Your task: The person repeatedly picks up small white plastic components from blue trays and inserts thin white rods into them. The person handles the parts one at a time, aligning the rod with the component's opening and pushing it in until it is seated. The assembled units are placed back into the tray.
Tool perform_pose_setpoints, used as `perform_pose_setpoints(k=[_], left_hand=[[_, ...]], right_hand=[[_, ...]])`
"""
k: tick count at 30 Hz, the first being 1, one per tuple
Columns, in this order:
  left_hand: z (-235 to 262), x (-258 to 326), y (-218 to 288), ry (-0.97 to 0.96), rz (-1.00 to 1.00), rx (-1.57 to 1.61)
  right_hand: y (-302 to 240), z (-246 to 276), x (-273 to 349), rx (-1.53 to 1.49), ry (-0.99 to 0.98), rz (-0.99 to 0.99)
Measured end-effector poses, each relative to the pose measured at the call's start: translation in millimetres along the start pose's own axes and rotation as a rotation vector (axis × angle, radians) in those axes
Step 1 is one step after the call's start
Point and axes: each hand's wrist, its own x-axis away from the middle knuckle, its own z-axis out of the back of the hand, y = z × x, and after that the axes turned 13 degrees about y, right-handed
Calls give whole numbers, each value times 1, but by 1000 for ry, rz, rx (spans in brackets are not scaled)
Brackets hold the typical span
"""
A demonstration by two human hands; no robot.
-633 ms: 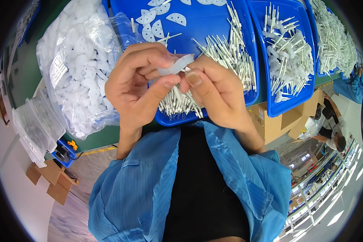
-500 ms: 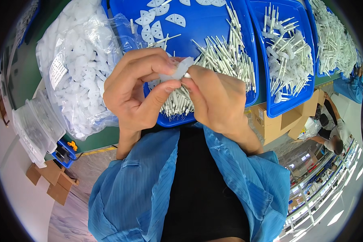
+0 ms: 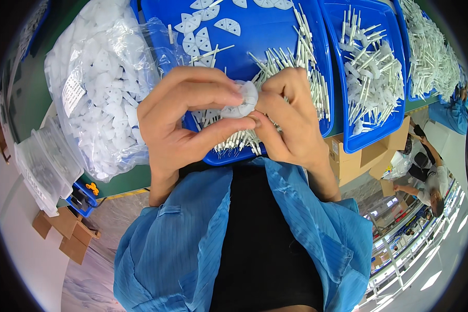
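My left hand (image 3: 179,117) is closed, its thumb and fingers pinching a curved, translucent white plastic piece (image 3: 248,96). Against that piece's right side, my right hand (image 3: 294,117) has its thumb and forefinger pressed together; whatever sits between them is hidden. Both hands are raised over a blue tray (image 3: 265,39). Inside it, many thin white rods with fine metal ends (image 3: 288,67) lie in a heap. Flat, fan-shaped white plastic pieces with small holes (image 3: 227,26) are spread at the tray's far left part.
Left of the tray lies a clear bag of white plastic pieces (image 3: 106,86). A second blue tray (image 3: 366,138) to the right holds rods with white pieces among them. Cardboard boxes (image 3: 343,164) stand below it. Another person (image 3: 432,184) is at the far right.
The plastic piece has turned, so its rounded face now shows. Both hands have shifted slightly right, and my right fingers have curled more. The person at the far right has moved.
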Motion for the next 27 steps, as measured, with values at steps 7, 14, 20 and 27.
perform_pose_setpoints(k=[7,14,20,27], left_hand=[[2,1,-5,-139,-403,-135],[-6,10,-8,-29,-335,-110],[-14,15,-11,216,157,204],[-11,15,-13,298,435,273]], right_hand=[[-10,8,-8,-257,-61,-448],[-8,27,-21,520,-18,-508],[38,27,-17,869,4,-209],[-10,26,-25,160,171,-404]])
